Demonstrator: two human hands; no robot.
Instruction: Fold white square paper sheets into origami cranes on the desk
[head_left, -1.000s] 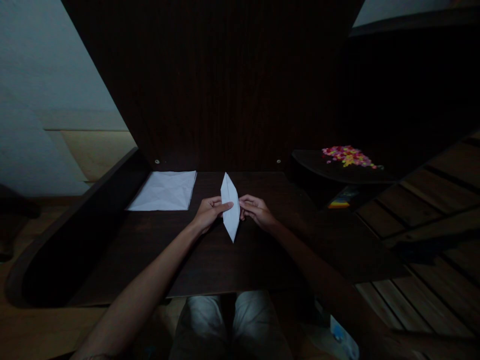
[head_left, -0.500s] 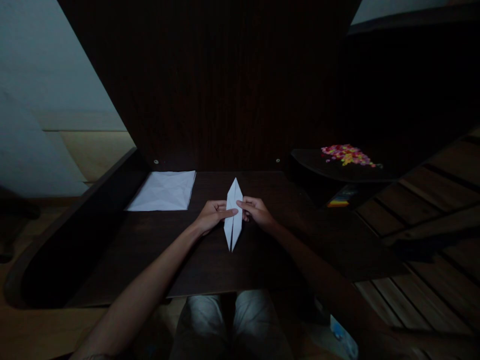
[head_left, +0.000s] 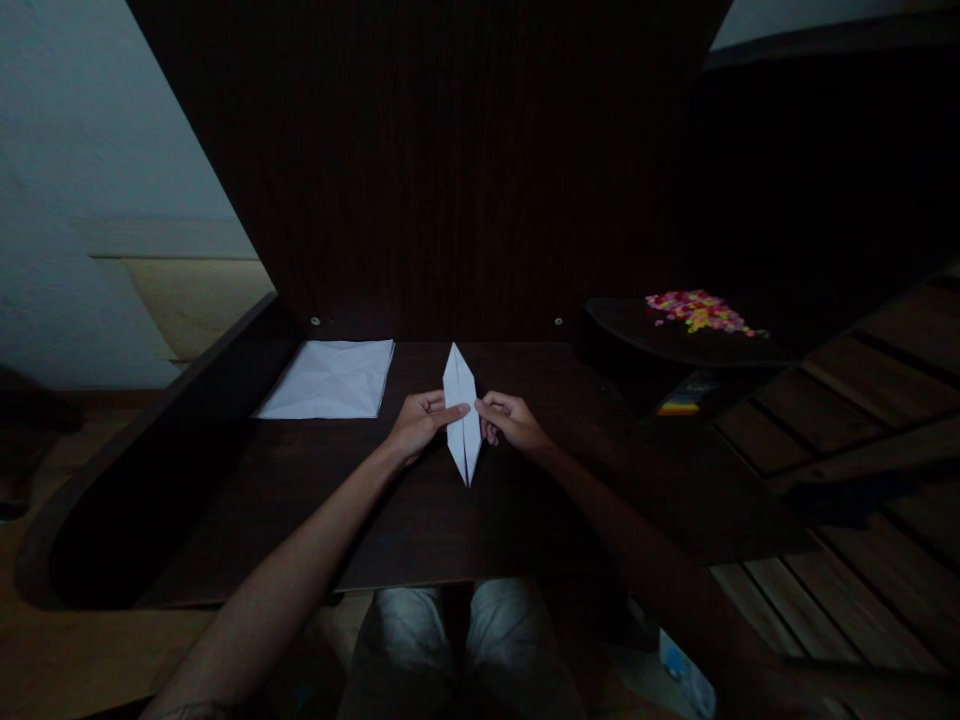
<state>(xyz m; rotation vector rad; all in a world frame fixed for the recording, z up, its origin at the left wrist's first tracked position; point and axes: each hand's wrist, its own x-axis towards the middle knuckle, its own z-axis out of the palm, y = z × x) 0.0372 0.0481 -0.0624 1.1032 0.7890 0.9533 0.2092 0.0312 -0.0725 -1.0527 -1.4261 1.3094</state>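
A folded white paper point(head_left: 461, 440), long and narrow with pointed ends and a slit down its lower middle, is held up over the dark desk. My left hand point(head_left: 424, 422) is closed on its left edge, thumb lying across the front and fingers behind. At the right edge, my right hand point(head_left: 510, 420) has its thumb and index finger together, touching the paper's side; its other fingers are curled. Whether the right fingertips pinch the edge or just rest against it is hard to make out in the dim light.
A stack of creased white paper sheets point(head_left: 330, 380) lies at the back left of the desk point(head_left: 300, 490). On a small raised shelf point(head_left: 630, 325) to the right is a heap of small pink, red and yellow pieces point(head_left: 701, 312). A dark panel point(head_left: 450, 180) rises behind.
The folded paper has tilted, its top swinging left and its bottom slightly right. The slit has narrowed. My right thumb has slid from the paper's front to its right edge.
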